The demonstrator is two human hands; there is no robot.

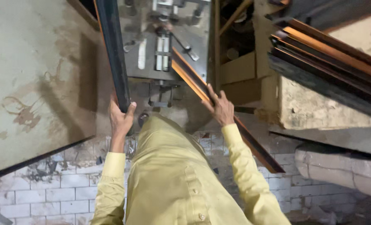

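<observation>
In the head view, the person's left hand sits left of the middle of the frame; its fingers are wrapped around the bottom end of a long dark metal strip; this strip runs from the hand up to the top edge of the frame, a little left of the middle; the grip is closed on it. The right hand is just right of the middle; its fingers curl over a long brown and orange metal strip; this strip starts near the top middle and slants down to the lower right, past the hand; the hand is closed on it too. Both arms wear pale yellow sleeves, and the pale yellow shirt fills the bottom middle of the frame.

Between the two strips, at the top middle, stands a grey metal machine with shiny rods on it. On the left a big flat stained grey board fills the upper left. At the upper right a stack of dark and orange metal strips lies across a rough pale stone block. Near the top, right of the middle, is a brown cardboard box. Along the bottom left is a floor of small white tiles, dirty in places.
</observation>
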